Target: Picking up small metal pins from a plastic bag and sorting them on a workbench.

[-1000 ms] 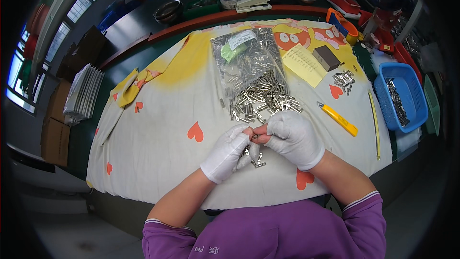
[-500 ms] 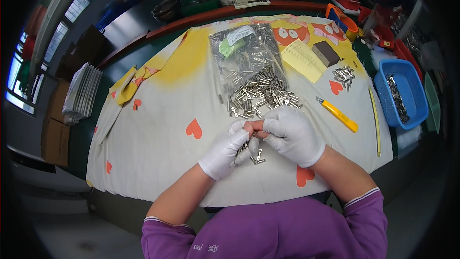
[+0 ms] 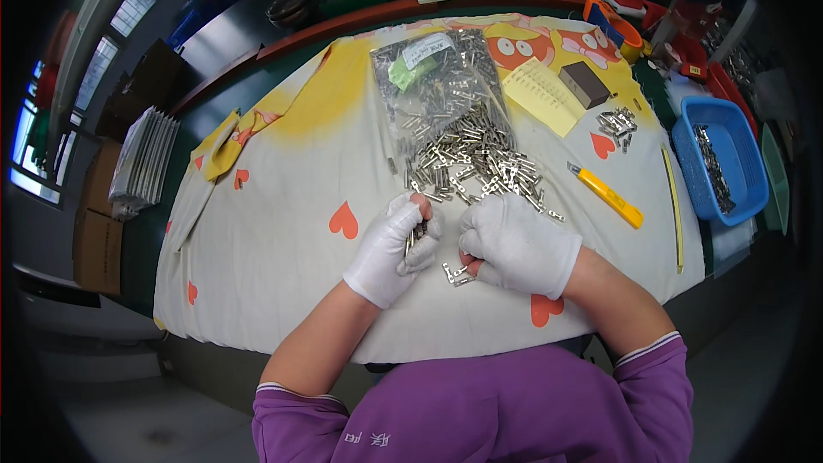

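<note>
Both my hands wear white gloves and rest on a cloth-covered table (image 3: 283, 206), white with red hearts. My left hand (image 3: 394, 244) is closed around a small bunch of metal clips, their ends sticking out between its fingers. My right hand (image 3: 519, 244) is curled into a fist just to the right, with a couple of loose metal clips (image 3: 454, 274) on the cloth beside it; what it holds is hidden. A pile of the same silver clips (image 3: 471, 167) lies just beyond both hands, spilling from a clear plastic bag (image 3: 433, 86).
A yellow utility knife (image 3: 607, 195) lies right of the pile, then a yellow ruler (image 3: 673, 206) and a blue basket (image 3: 720, 163) holding metal parts. A yellow paper sheet (image 3: 542, 96), a dark block (image 3: 585, 84) and a small clip heap (image 3: 617, 124) sit at the back right. Stacked grey trays (image 3: 141, 159) stand left.
My hands have drawn slightly apart; before, their fingertips met over a clip. The left hand now grips a bunch of clips and the right has curled into a fist.
</note>
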Demonstrator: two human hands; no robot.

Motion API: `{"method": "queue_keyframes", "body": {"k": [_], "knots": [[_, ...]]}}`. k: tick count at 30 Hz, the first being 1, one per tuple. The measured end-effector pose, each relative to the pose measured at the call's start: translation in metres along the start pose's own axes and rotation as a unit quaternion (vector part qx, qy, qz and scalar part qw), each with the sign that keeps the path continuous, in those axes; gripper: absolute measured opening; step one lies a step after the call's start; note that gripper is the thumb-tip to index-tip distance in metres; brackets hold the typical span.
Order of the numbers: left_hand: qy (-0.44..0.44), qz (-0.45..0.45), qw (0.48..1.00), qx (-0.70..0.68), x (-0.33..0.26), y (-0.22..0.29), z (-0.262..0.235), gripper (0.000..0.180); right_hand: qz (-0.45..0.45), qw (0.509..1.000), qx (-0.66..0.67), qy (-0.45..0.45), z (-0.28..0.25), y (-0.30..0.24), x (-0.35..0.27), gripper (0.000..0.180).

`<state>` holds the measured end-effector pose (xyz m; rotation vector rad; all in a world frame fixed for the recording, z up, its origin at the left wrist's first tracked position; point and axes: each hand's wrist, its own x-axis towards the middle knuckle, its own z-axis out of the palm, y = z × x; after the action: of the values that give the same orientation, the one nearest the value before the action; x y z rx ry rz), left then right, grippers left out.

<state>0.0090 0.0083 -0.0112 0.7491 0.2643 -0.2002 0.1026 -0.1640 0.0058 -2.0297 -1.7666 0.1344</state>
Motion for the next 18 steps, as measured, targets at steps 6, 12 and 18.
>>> {"method": "queue_keyframes", "body": {"k": [6,12,18], "knots": [[0.032,0.012,0.995,0.092,-0.004,-0.003,0.005,0.017,0.047,0.991,-0.01,0.123,-0.012,0.001,0.001,0.015],[0.049,-0.054,0.967,0.243,-0.007,-0.003,0.018,0.017,0.036,0.982,-0.015,0.183,-0.025,-0.001,0.005,0.018],[0.069,-0.032,0.955,0.285,-0.01,0.0,0.022,0.014,0.044,0.986,-0.009,0.16,-0.02,-0.002,0.006,0.019]]}}
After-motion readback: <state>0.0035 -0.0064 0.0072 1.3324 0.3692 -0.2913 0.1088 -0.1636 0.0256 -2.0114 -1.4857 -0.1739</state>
